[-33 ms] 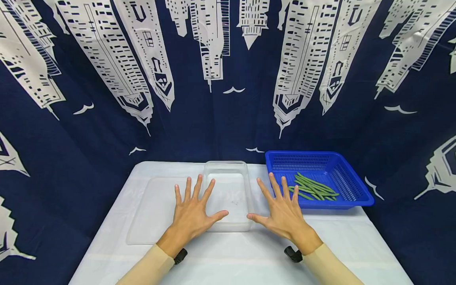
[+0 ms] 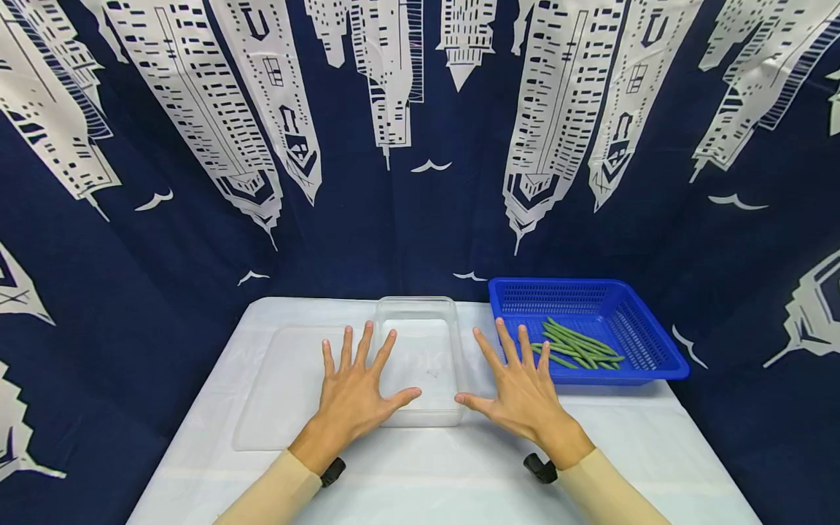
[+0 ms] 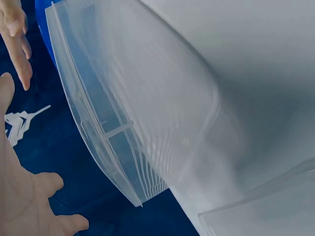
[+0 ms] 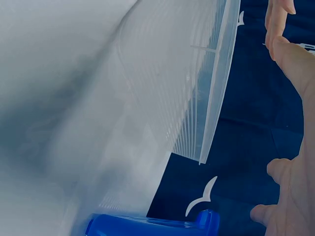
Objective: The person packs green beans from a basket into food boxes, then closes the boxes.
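My left hand [image 2: 354,397] hovers palm down with fingers spread, over the left side of a clear rectangular plastic container [image 2: 426,364]. A flat translucent lid [image 2: 282,394] lies on the table to the left, partly behind that hand. On the other side, my right hand [image 2: 525,397] is also spread, between the container and a blue basket [image 2: 646,328]. Its fingertips overlap the basket's near left corner in the head view. Several green beans [image 2: 580,346] lie inside the basket. Both wrist views show the container's ribbed side [image 3: 93,123] and the hands apart from it, holding nothing.
A white-covered table [image 2: 420,481] carries everything, its far edge just behind the container. Behind it hangs a dark blue cloth [image 2: 394,226] printed with white buildings and birds. Each wrist wears a small black device [image 2: 540,468].
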{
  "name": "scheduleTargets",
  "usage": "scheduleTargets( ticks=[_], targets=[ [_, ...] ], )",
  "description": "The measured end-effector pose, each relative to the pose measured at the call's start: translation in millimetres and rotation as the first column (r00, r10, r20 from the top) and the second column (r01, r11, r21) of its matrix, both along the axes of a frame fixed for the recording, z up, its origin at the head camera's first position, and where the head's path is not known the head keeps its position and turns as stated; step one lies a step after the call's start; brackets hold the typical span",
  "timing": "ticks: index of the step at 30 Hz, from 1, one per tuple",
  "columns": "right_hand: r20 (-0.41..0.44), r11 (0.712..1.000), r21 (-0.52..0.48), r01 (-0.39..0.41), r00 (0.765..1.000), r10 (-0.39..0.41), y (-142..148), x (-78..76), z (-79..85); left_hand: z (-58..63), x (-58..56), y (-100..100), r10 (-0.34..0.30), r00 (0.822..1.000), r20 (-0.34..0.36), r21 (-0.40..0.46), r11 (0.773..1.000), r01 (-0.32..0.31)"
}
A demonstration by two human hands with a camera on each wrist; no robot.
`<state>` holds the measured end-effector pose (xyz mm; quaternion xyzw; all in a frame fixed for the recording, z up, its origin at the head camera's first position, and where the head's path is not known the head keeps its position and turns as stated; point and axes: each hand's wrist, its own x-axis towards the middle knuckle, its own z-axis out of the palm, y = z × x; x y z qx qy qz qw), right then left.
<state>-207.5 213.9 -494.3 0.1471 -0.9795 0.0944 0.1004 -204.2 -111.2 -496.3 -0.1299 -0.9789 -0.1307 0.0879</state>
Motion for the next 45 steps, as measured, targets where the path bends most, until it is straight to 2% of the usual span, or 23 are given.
scheduleTargets(
  ticks=[12, 19, 24, 34, 41, 45],
  targets=[
    [-0.008, 1.000, -0.018, 0.005, 1.000, -0.006, 1.2, 2.8, 0.0, -0.5, 3.6, 0.9, 0.005, 1.000, 0.006, -0.007, 1.000, -0.005],
    [-0.041, 0.999, -0.040, -0.010, 0.999, 0.008, -0.7, 8.0, -2.4, -5.2, 6.6, -2.3, 0.011, 1.000, 0.021, 0.005, 1.000, -0.011],
    [-0.046, 0.995, -0.070, -0.065, 0.997, 0.062, -7.9, 12.7, -7.7, -11.4, 9.5, -6.5, 0.019, 0.999, 0.030, 0.014, 1.000, -0.019],
    [-0.083, 0.986, -0.044, -0.158, 0.985, 0.154, -14.2, 19.0, -13.5, -21.4, 11.6, -4.6, -0.002, 0.999, 0.052, 0.035, 0.999, 0.000],
    [-0.104, 0.964, -0.039, -0.264, 0.960, 0.259, -19.8, 26.1, -23.2, -32.5, 10.5, -4.7, -0.008, 0.996, 0.089, 0.058, 0.998, 0.003],
    [-0.103, 0.957, -0.025, -0.288, 0.953, 0.284, -18.8, 31.4, -29.1, -37.7, 11.6, -4.4, -0.011, 0.993, 0.120, 0.078, 0.997, 0.002]
  ],
)
